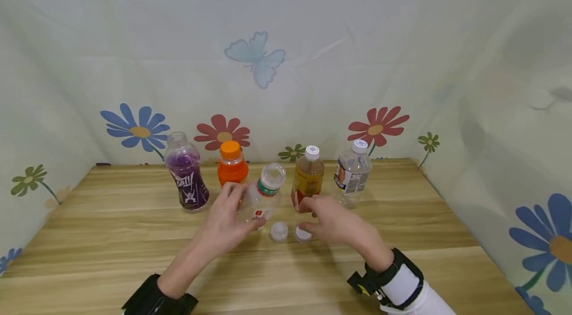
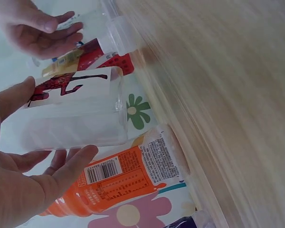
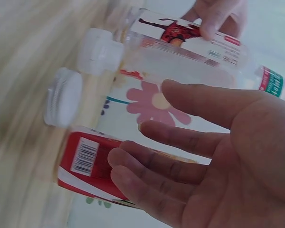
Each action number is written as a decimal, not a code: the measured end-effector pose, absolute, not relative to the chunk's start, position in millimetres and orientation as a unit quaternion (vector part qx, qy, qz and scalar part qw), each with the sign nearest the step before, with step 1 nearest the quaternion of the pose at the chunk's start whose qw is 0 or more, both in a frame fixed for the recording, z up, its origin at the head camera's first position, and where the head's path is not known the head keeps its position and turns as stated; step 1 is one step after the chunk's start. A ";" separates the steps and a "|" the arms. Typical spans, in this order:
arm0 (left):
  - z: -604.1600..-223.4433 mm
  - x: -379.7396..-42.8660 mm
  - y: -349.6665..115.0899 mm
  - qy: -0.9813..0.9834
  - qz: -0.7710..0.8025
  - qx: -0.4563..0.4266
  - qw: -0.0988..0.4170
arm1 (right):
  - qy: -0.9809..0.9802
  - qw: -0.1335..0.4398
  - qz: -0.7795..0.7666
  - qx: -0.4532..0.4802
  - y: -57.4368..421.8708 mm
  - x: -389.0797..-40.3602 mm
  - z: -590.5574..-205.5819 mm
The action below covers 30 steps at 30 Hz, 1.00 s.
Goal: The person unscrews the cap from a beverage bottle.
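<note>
My left hand (image 1: 225,223) grips a clear plastic bottle (image 1: 267,191) with a green neck band, thumb on one side and fingers on the other. The bottle has no cap on its mouth and leans a little. To its right, a translucent cap (image 1: 279,232) and a ridged white cap (image 3: 64,97) lie on the table. My right hand (image 1: 337,220) hovers just by the white cap, fingers apart and holding nothing in the right wrist view. Behind that hand stands a tea-coloured bottle (image 1: 308,181) with a white cap and a red and yellow label.
An uncapped bottle of purple drink (image 1: 189,181) stands at the left. Beside it is an orange-capped bottle (image 1: 231,166), partly behind my left hand. A clear white-capped bottle (image 1: 353,173) stands at the right. The wooden table (image 1: 411,225) ends at a flowered cloth (image 1: 313,81).
</note>
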State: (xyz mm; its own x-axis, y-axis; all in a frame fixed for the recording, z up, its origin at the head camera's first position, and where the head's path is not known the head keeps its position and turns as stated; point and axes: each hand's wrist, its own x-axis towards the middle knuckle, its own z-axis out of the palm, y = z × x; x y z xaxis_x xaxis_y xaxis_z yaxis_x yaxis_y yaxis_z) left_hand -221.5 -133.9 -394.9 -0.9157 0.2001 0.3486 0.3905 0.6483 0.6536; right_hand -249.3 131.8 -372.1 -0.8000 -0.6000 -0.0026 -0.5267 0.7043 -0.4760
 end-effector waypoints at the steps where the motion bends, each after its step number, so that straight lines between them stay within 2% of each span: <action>1: -395.0 -221.1 -134.1 -0.898 -0.388 -0.163 0.126 | 0.920 0.072 -0.233 -0.305 132.4 -249.3 -370.6; 11: -399.8 -222.9 -130.5 -0.897 -0.388 -0.166 0.133 | 0.918 -0.003 -0.275 -0.285 143.5 -250.0 -356.5; 20: -400.2 -233.7 -119.0 -0.894 -0.391 -0.163 0.146 | 0.917 -0.115 -0.297 -0.240 154.5 -252.4 -347.3; 30: -398.7 -245.3 -112.8 -0.889 -0.411 -0.154 0.131 | 0.909 -0.142 -0.311 -0.239 157.7 -253.0 -344.7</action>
State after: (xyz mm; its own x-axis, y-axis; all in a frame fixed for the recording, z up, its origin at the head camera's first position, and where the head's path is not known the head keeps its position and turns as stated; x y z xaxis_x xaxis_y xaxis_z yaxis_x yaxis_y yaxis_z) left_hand -245.3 -112.8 -398.7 -0.9183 0.1662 0.3594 0.3814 0.6155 0.6898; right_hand -253.0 157.7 -344.7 -0.8449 -0.3465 0.4076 -0.5235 0.6926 -0.4963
